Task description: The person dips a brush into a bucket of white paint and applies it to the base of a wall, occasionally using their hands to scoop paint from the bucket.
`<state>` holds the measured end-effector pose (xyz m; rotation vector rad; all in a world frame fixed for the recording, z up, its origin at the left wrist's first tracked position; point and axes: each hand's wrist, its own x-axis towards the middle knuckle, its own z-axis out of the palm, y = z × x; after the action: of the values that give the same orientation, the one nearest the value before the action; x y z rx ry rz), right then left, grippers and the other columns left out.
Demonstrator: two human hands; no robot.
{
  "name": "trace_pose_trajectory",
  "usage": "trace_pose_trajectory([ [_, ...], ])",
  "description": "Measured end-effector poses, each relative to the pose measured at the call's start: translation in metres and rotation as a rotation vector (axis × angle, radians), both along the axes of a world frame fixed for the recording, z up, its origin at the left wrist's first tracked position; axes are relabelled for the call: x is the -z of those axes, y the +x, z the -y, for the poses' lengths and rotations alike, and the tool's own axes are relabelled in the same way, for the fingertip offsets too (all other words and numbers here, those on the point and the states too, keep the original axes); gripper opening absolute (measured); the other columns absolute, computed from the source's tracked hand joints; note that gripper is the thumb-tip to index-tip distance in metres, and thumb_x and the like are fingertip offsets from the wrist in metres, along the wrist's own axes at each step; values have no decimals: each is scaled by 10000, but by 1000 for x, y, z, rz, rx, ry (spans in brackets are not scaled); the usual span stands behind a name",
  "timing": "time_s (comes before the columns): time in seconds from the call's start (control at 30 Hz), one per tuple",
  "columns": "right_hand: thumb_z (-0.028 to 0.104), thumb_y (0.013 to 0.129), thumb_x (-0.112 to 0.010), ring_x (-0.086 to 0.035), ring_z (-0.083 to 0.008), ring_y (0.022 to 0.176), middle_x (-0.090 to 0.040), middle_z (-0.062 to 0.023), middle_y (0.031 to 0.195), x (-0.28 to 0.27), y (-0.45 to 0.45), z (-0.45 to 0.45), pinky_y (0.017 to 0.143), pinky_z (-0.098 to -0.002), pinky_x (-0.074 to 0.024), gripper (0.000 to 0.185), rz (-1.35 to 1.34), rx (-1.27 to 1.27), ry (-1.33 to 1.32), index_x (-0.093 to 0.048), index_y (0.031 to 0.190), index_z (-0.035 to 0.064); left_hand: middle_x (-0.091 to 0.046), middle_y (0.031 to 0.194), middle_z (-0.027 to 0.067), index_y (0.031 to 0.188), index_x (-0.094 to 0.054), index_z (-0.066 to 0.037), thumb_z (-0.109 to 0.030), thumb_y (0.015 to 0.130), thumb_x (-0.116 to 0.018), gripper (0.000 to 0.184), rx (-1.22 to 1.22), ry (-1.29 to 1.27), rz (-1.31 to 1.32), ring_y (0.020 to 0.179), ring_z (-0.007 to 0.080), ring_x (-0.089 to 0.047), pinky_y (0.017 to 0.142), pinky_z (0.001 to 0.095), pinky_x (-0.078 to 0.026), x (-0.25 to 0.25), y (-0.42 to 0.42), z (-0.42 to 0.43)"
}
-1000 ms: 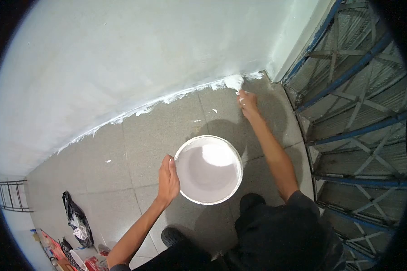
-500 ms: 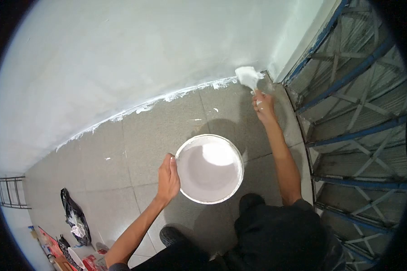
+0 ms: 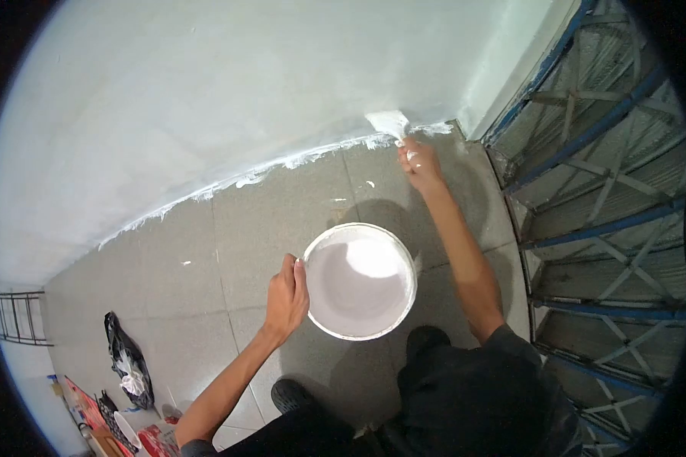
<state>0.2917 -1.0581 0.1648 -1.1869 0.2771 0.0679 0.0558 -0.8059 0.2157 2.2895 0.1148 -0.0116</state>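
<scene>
With fingers closed over its left rim, my left hand (image 3: pixel 287 297) holds a round white bucket (image 3: pixel 415 289) of pale paint (image 3: pixel 351 293). A white-coated paintbrush (image 3: pixel 389 123) is in my right hand (image 3: pixel 421 164), its bristles against the bottom of the white wall (image 3: pixel 244 91). White smears dot the fingers of that hand. Along the foot of the wall runs an uneven band of wet-looking white paint (image 3: pixel 297 160) that spills onto the floor tiles. The brush's handle is mostly hidden inside my fist.
A folding metal gate (image 3: pixel 602 167) with blue bars stands on the right. On the grey tiled floor (image 3: pixel 168 259) at the left lies a black plastic bag (image 3: pixel 122 350). A dark metal rack (image 3: pixel 19 318) and assorted items (image 3: pixel 114 426) sit farther left. My shoes (image 3: pixel 291 394) are below the bucket.
My right hand has swept the brush leftward along the base of the wall. The bucket and my left hand have shifted only slightly in view.
</scene>
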Motion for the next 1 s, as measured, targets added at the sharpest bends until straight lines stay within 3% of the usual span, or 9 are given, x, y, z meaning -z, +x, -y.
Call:
trace_pose_trajectory([
  [0.23,222,870,-562,-379,-56,425,-473,-3,595,-33,-49,24,366,-204,-258,262,123,4,-85,-513,703,27,-476,567,248,840,-387,19,-203,974,-339,264,54,25,57,518,410,-513,478,446,-376,5,4,-9],
  [0.4,183,856,-556,-404,-87,417,-470,-8,554,27,-27,30,363,-255,-278,262,17,-13,-248,-525,635,45,-490,586,252,844,-386,14,-211,969,-355,259,26,18,23,542,415,-520,499,455,-384,2,3,-16],
  [0.53,197,844,-554,-406,-105,398,-460,-12,503,66,1,9,360,-279,-274,315,1,8,-147,-503,570,52,-496,594,252,848,-386,12,-210,968,-358,254,4,33,3,554,415,-530,506,457,-390,0,0,-16],
  [0.6,209,839,-558,-404,-106,388,-458,-15,492,62,8,-8,358,-274,-268,330,-16,61,-238,-491,559,47,-497,593,251,850,-388,11,-208,969,-355,251,12,26,42,552,416,-532,502,456,-390,3,0,-17],
  [0.7,219,857,-571,-394,-91,438,-450,-8,558,48,11,-15,393,-246,-278,257,-11,-30,-100,-510,688,36,-495,591,249,851,-389,9,-205,969,-352,247,5,33,35,545,416,-531,494,453,-388,5,0,-18],
  [0.9,235,868,-570,-386,-69,435,-476,-11,612,20,-2,-16,367,-217,-248,243,11,6,-2,-534,768,16,-495,584,241,850,-390,6,-207,969,-352,248,21,27,40,517,391,-528,480,433,-389,3,0,-18],
  [1.0,223,866,-558,-401,-84,397,-488,-21,566,9,-30,-3,332,-240,-250,287,182,76,-67,-523,660,27,-489,574,234,849,-394,4,-209,971,-352,249,17,21,51,495,358,-524,474,420,-387,5,0,-18],
])
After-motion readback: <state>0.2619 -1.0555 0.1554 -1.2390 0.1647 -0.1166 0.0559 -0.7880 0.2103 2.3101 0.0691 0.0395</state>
